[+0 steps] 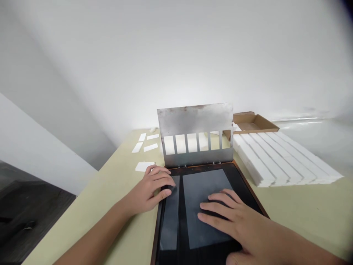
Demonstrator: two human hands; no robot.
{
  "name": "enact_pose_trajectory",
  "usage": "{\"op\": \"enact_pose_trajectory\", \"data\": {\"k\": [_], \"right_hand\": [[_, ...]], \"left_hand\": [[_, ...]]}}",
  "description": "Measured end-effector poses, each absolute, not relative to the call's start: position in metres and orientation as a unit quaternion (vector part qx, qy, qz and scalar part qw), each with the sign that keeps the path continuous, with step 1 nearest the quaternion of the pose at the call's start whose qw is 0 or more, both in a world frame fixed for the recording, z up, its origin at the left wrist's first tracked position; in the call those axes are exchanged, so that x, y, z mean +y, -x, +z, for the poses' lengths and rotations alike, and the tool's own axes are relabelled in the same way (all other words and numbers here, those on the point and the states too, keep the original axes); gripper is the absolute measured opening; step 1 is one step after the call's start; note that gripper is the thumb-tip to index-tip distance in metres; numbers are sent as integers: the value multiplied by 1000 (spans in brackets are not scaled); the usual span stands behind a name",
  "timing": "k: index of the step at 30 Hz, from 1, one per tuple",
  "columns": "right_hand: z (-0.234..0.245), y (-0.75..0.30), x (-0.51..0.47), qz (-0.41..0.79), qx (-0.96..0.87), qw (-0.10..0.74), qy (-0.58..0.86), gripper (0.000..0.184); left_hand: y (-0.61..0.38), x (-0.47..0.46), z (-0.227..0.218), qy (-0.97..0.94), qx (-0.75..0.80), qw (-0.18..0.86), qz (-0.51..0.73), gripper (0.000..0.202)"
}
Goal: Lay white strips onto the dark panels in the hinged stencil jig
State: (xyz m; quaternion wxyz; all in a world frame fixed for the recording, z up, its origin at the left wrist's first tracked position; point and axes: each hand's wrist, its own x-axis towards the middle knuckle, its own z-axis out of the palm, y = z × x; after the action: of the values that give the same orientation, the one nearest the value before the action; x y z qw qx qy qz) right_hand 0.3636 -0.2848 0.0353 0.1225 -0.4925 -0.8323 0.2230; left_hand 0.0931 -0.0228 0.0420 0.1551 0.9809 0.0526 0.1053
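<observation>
Two open, empty hands: left hand [149,189] on a black tray's edge [162,221], right hand [228,219] flat on grey film [205,187].

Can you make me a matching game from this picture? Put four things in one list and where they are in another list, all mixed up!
Things:
1. Left hand
2. Right hand
3. Long white bars
4. Open cardboard box

Places:
A. Side by side on the table, right of the black tray
B. Resting on the wider grey sheet
C. Past the right edge of the metal panel
D. At the left edge of the black tray

Right pairs: 1-D, 2-B, 3-A, 4-C
</observation>
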Motion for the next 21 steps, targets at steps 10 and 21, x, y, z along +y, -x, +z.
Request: {"op": "enact_pose_trajectory", "data": {"k": [10, 21], "right_hand": [[28, -363, -285, 150, -815, 131, 544, 64], [27, -363, -285, 143, -815, 150, 541, 67]], "left_hand": [[-98, -19, 37, -981, 106, 98, 127, 25], [-99, -22, 38, -981, 114, 84, 130, 26]]}}
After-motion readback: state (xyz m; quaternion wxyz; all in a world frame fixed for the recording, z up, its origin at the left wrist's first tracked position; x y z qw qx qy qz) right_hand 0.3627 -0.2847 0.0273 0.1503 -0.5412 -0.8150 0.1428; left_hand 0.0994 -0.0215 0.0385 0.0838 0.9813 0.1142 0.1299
